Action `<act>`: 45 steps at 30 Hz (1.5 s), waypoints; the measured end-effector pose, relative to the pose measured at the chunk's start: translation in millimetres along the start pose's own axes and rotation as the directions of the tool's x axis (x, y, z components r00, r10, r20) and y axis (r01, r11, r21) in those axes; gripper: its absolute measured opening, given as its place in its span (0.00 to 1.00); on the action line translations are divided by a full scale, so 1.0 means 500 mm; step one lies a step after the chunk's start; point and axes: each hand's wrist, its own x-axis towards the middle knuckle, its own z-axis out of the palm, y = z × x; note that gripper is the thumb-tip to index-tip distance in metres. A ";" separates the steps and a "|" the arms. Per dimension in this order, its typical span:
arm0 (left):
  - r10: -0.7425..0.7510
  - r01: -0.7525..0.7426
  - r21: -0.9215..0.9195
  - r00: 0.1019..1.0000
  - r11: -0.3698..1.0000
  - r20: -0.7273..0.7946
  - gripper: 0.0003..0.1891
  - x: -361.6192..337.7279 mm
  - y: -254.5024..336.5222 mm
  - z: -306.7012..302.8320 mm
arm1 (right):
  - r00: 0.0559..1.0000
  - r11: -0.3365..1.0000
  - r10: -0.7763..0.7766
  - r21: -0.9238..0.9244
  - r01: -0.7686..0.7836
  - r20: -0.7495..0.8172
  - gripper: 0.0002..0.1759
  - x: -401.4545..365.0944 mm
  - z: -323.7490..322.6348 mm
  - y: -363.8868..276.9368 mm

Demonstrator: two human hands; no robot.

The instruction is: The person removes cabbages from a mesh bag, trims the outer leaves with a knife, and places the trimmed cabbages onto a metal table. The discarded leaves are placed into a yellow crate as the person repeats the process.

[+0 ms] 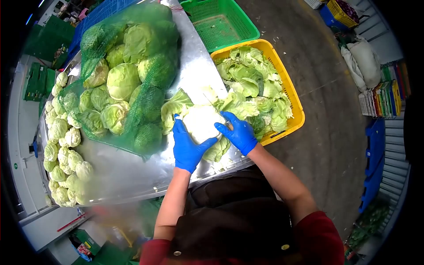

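Note:
A pale, peeled cabbage (201, 121) sits between my two blue-gloved hands over the metal table. My left hand (187, 148) curves round its near left side, thumb pointing right. Against its right side, my right hand (239, 134) is closed, thumb and fingers at the cabbage's edge; a small brownish spot shows between them, and I cannot tell what it is. Loose green outer leaves (176, 108) lie to the left of the cabbage, and more leaf pieces (217, 151) lie below it. Other leaves spread from its right side toward the yellow crate.
A green net sack (152, 92) of whole cabbages (123, 81) lies open on the metal table (119, 170). Trimmed cabbages (66, 159) line the table's left edge. At right stand a yellow crate (301, 112) full of leaves and a green crate (212, 46).

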 end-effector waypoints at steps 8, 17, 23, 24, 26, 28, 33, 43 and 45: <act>0.036 -0.039 0.193 0.999 0.980 0.018 0.68 0.044 0.005 0.024 | 0.926 0.879 -0.371 -0.349 0.323 -0.076 0.32 -0.058 -0.032 -0.023; 0.060 -0.067 0.223 0.997 0.973 0.042 0.67 0.048 0.025 0.024 | 0.941 0.872 -0.335 -0.397 0.287 -0.056 0.28 -0.034 -0.023 -0.020; 0.025 -0.032 0.176 0.999 0.984 0.042 0.66 0.054 0.027 0.020 | 0.967 0.896 -0.253 -0.373 0.239 0.012 0.28 0.003 -0.009 -0.018; 0.034 -0.040 0.184 0.999 0.982 0.037 0.66 0.053 0.020 0.023 | 0.972 0.902 -0.234 -0.374 0.217 0.001 0.28 -0.001 -0.002 -0.016; 0.076 -0.082 0.187 0.996 0.979 0.036 0.66 0.047 0.015 0.027 | 0.992 0.907 0.000 -0.419 0.054 0.126 0.28 -0.014 -0.035 -0.068; 0.115 -0.116 0.186 0.993 0.976 0.019 0.66 0.034 0.028 0.027 | 0.976 0.909 -0.211 -0.376 0.178 -0.048 0.27 -0.019 -0.014 -0.044; 0.059 -0.056 0.197 0.998 0.979 -0.009 0.65 0.029 0.050 0.035 | 0.993 0.896 -0.112 -0.431 0.112 0.026 0.26 0.093 -0.021 0.028; 0.137 -0.139 -0.194 0.990 0.971 -0.025 0.64 -0.124 -0.093 0.010 | 0.990 0.990 0.140 0.008 -0.140 0.005 0.33 0.082 -0.008 0.118; 0.202 -0.210 -0.121 0.977 0.970 -0.071 0.62 -0.133 -0.093 0.011 | 0.990 0.992 0.124 -0.014 -0.125 -0.059 0.33 0.062 -0.009 0.111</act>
